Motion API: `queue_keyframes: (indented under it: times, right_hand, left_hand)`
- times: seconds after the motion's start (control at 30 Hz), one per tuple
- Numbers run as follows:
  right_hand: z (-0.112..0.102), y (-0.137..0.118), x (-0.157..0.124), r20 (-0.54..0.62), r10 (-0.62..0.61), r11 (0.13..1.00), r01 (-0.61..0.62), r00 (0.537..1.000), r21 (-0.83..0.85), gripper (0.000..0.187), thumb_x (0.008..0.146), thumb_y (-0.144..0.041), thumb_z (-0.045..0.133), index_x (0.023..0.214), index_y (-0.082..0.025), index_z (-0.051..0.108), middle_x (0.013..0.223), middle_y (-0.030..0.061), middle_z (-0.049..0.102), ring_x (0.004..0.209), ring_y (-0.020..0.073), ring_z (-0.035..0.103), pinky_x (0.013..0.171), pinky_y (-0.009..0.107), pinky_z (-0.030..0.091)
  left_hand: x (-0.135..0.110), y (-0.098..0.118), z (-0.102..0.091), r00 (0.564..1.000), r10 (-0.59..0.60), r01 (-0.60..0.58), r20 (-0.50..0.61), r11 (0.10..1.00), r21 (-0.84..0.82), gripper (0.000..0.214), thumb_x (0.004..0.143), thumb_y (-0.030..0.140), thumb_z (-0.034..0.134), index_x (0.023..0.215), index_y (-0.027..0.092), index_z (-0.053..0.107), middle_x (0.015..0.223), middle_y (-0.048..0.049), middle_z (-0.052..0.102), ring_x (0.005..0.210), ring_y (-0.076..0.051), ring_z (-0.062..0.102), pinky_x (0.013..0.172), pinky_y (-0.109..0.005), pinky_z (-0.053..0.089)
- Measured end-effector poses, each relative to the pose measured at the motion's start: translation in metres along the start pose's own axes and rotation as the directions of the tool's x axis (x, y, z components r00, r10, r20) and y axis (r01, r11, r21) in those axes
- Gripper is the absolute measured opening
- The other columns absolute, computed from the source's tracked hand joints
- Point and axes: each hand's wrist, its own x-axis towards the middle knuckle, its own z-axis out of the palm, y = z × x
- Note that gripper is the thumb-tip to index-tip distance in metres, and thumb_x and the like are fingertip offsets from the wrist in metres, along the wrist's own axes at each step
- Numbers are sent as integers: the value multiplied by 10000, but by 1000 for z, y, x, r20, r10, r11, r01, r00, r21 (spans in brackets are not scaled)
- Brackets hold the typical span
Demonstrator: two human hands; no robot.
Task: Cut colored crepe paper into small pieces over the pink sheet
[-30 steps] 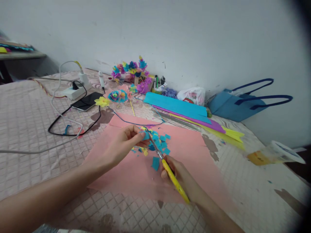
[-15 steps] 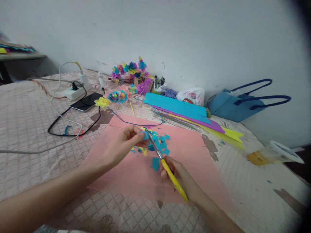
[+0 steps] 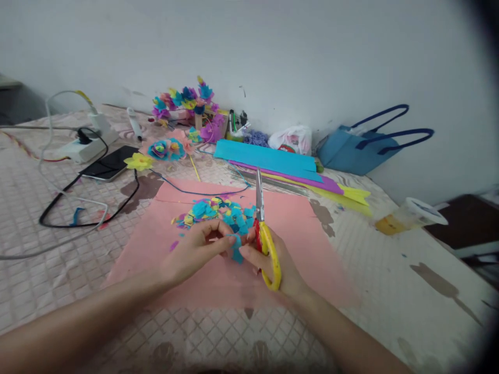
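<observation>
My left hand (image 3: 208,241) pinches a small piece of blue paper (image 3: 236,251) between thumb and fingers. Close beside it, my right hand (image 3: 275,259) has a pair of scissors (image 3: 268,252) with yellow and red handles. Their blades (image 3: 259,192) point up and away from me and look closed. The right thumb and fingertips come right up to the blue piece; whether they touch it I cannot tell. Just beyond my hands, a heap of cut paper scraps (image 3: 210,209), blue, yellow and purple, lies on a pink paper sheet (image 3: 187,291).
Folded blue paper (image 3: 265,158) lies behind the sheet over purple and yellow strips. Paper flowers (image 3: 167,149), a phone (image 3: 111,163), cables and a power strip (image 3: 89,148) are at the left. A plastic cup (image 3: 409,215) and a blue bag (image 3: 358,150) are at the right.
The scissors have swung from pointing at the left hand's paper to pointing upward. My hands have come together around the blue piece, nearer to me. The view has turned slightly right.
</observation>
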Motion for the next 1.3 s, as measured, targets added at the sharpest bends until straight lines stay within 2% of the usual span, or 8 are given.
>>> queue_keyframes:
  times: [0.13, 0.37, 0.47, 0.6, 0.7, 0.83, 1.13, 1.3]
  right_hand:
    - [4, 1, 0, -30, 39, 999, -38, 999, 32, 335, 681, -377, 733, 820, -210, 478, 714, -50, 514, 495, 68, 457, 374, 170, 392]
    - [1, 2, 4, 92, 123, 944, -145, 988, 297, 270, 668, -292, 697, 817, -213, 487, 511, -112, 440, 350, 44, 353, 336, 167, 325]
    - [-1, 6, 6, 184, 126, 916, -186, 975, 356, 265, 668, -271, 702, 806, -213, 483, 469, -119, 416, 351, 46, 332, 341, 163, 329]
    - [-2, 11, 6, 281, 114, 924, -205, 953, 323, 287, 714, -368, 716, 808, -213, 494, 469, -112, 411, 356, 47, 312, 336, 159, 325]
    - [-4, 10, 5, 209, 85, 968, -130, 974, 216, 339, 766, -499, 674, 817, -201, 520, 556, -84, 465, 377, 40, 339, 341, 159, 339]
    - [-2, 3, 2, 81, 59, 993, -67, 995, 95, 376, 710, -478, 731, 829, -202, 506, 678, -62, 508, 440, 42, 413, 361, 156, 373]
    - [0, -3, 1, -15, 67, 997, -66, 998, 50, 324, 693, -384, 719, 825, -199, 489, 719, -54, 525, 452, 49, 453, 355, 165, 394]
    - [0, -2, 1, -48, 78, 996, -75, 996, 53, 333, 693, -394, 725, 831, -208, 485, 689, -60, 507, 461, 56, 451, 353, 158, 388]
  left_hand:
    - [-1, -4, 3, 999, 18, -20, 40, 999, 45, 215, 806, 342, 655, 707, 163, 588, 733, 0, 580, 668, -134, 555, 660, -266, 480]
    - [-1, -2, -4, 974, 122, -127, 191, 992, 15, 321, 836, 156, 560, 1150, 225, 562, 1065, -61, 593, 940, -192, 590, 793, -309, 493]
    - [0, -2, -6, 949, 192, -212, 249, 976, 56, 212, 819, 153, 608, 1022, 209, 628, 1129, -82, 574, 1055, -209, 561, 843, -303, 476]
    - [2, 1, -7, 973, 127, -135, 195, 990, 28, 76, 817, 237, 647, 776, 173, 636, 986, -73, 637, 957, -202, 607, 841, -317, 483]
    - [4, 2, -8, 990, 34, -40, 136, 998, 45, 117, 806, 270, 661, 754, 174, 621, 750, -24, 646, 727, -154, 599, 694, -274, 489]
    - [6, -4, -10, 991, -33, 20, 133, 995, 96, 146, 758, 286, 699, 811, 170, 627, 713, -8, 617, 639, -129, 554, 559, -222, 442]
    - [4, -2, -4, 987, -76, 73, 143, 997, 25, 208, 795, 341, 666, 900, 165, 629, 828, -23, 629, 678, -128, 566, 598, -239, 463]
    - [3, -3, -4, 983, -131, 125, 129, 991, 51, 176, 753, 323, 705, 731, 159, 644, 722, -6, 645, 661, -136, 582, 639, -252, 466]
